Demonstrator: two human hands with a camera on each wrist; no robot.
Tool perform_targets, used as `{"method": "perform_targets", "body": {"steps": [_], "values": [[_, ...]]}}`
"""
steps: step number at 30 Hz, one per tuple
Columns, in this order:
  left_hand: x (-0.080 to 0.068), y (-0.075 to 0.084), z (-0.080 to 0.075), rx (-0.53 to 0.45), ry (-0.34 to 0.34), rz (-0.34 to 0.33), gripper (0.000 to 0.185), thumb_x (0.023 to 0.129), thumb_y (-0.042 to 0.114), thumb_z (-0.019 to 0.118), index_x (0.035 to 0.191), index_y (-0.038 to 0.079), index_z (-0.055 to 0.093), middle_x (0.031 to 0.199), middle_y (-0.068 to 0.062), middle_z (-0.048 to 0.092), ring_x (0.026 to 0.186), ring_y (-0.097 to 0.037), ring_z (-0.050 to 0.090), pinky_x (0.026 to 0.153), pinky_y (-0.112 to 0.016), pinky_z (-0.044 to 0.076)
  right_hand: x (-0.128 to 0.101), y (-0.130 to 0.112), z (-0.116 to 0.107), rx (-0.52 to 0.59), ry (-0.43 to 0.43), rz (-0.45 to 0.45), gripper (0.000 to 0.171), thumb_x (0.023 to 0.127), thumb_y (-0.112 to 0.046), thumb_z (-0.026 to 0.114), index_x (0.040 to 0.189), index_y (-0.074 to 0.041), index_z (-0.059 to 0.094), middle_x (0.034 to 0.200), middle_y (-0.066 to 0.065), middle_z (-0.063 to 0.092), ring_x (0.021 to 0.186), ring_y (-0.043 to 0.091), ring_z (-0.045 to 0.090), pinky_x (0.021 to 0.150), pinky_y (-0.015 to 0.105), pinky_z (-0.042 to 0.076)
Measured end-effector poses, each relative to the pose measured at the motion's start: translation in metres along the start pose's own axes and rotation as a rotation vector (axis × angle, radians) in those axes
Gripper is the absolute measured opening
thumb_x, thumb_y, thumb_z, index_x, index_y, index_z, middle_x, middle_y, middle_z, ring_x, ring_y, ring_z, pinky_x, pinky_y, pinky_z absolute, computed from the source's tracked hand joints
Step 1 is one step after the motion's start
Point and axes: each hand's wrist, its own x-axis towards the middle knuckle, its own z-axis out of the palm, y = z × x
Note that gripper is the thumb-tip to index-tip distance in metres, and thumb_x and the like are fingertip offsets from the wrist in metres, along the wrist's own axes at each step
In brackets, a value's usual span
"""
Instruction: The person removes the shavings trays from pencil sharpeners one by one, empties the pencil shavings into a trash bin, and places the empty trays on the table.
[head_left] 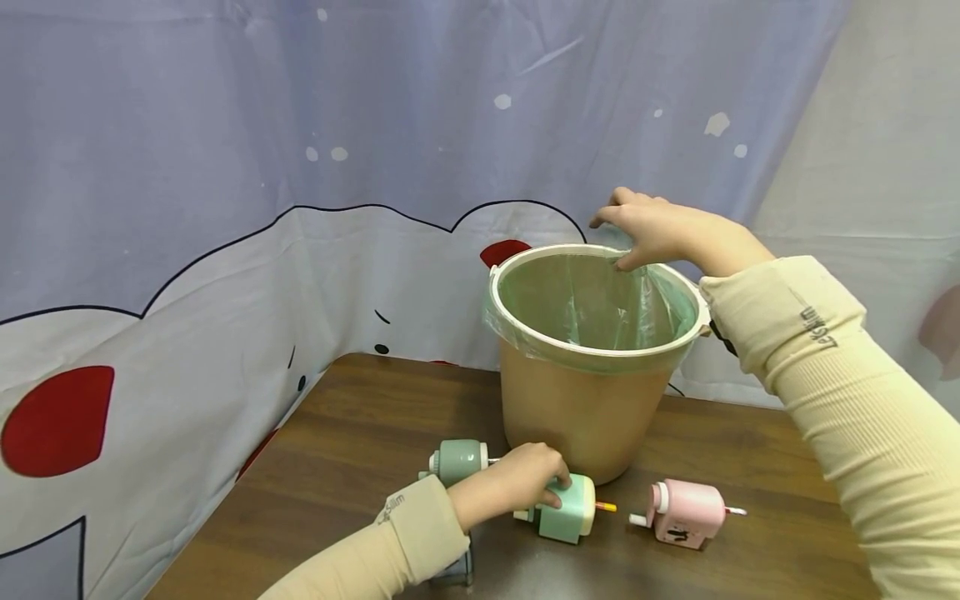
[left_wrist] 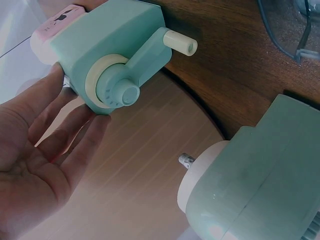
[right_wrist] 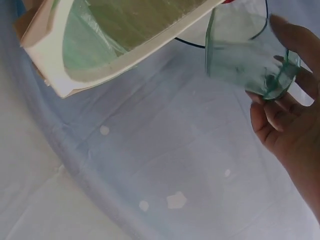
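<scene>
Green crank pencil sharpener lies on its side on the worktop, just in front of the bin's base; a pencil with a yellow and pink end sticks out of its right end. Left hand rests on it from the left, fingers curled over its top; in the left wrist view the fingers lie fairly straight against the sharpener's underside, beside the cream dial and crank handle. Right hand is at the far rim of the bin, above it, holding a clear green shavings drawer between thumb and fingers; in the head view the drawer is mostly hidden by the hand. The bin itself is a beige waste bin with a cream rim, lined with a translucent green bag folded over the rim; it stands on the worktop near the back edge. A second green sharpener stands left of the bin's base, touching or nearly touching the left wrist; cannot tell which. A pink sharpener sits in front of the bin to the right, apart from the green one, with a pencil through it. Behind the bin hangs a pale blue and white cloth backdrop with black outlines and red patches. Both arms wear cream sleeves.
</scene>
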Motion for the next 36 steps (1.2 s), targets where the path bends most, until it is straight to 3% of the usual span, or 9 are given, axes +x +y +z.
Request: {"method": "perform_targets", "body": {"steps": [5, 13, 21, 26, 32, 36], "values": [[0.001, 0.0, 0.001, 0.006, 0.0, 0.004, 0.024, 0.073, 0.028, 0.078, 0.095, 0.018, 0.076, 0.094, 0.011, 0.072, 0.088, -0.003, 0.065, 0.078, -0.015, 0.048, -0.004, 0.004, 0.002, 0.047, 0.008, 0.015, 0.055, 0.08, -0.018, 0.074, 0.122, 0.009, 0.05, 0.115, 0.027, 0.04, 0.096, 0.037, 0.051, 0.088, 0.05, 0.041], [0.002, -0.002, 0.003, 0.007, 0.008, 0.01, 0.024, 0.073, 0.029, 0.078, 0.095, 0.018, 0.076, 0.094, 0.011, 0.072, 0.088, -0.003, 0.065, 0.078, -0.015, 0.048, -0.008, 0.007, 0.002, 0.025, 0.078, -0.003, 0.047, 0.082, -0.028, 0.072, 0.115, 0.003, 0.055, 0.118, 0.022, 0.054, 0.106, 0.041, 0.046, 0.093, 0.054, 0.036], [0.002, -0.003, 0.004, 0.005, 0.009, 0.005, 0.025, 0.073, 0.029, 0.078, 0.095, 0.018, 0.076, 0.094, 0.01, 0.072, 0.088, -0.003, 0.065, 0.078, -0.015, 0.048, -0.01, 0.008, 0.003, 0.064, 0.123, 0.006, 0.037, 0.081, -0.017, 0.07, 0.111, 0.002, 0.057, 0.12, 0.024, 0.051, 0.105, 0.04, 0.041, 0.09, 0.055, 0.034], [0.002, -0.001, 0.004, 0.0, 0.005, 0.005, 0.025, 0.073, 0.029, 0.078, 0.095, 0.018, 0.076, 0.095, 0.01, 0.073, 0.089, -0.003, 0.065, 0.078, -0.016, 0.048, -0.012, 0.011, 0.007, 0.142, 0.181, 0.001, 0.032, 0.077, -0.011, 0.073, 0.101, 0.003, 0.058, 0.111, 0.023, 0.055, 0.106, 0.04, 0.047, 0.095, 0.051, 0.035], [0.0, -0.001, 0.004, -0.02, 0.006, 0.007, 0.025, 0.073, 0.028, 0.078, 0.095, 0.017, 0.076, 0.096, 0.009, 0.073, 0.09, -0.004, 0.066, 0.079, -0.016, 0.049, -0.022, 0.009, 0.016, 0.271, 0.285, 0.112, 0.035, 0.078, -0.016, 0.075, 0.103, 0.002, 0.058, 0.115, 0.021, 0.055, 0.108, 0.036, 0.049, 0.091, 0.048, 0.04], [0.0, -0.002, 0.004, -0.031, 0.011, 0.009, 0.025, 0.073, 0.028, 0.078, 0.095, 0.017, 0.076, 0.096, 0.009, 0.073, 0.09, -0.004, 0.066, 0.079, -0.016, 0.049, -0.032, 0.004, 0.024, 0.376, 0.39, 0.195, 0.036, 0.08, -0.02, 0.075, 0.105, 0.0, 0.059, 0.118, 0.017, 0.055, 0.104, 0.031, 0.051, 0.079, 0.033, 0.043]]}}
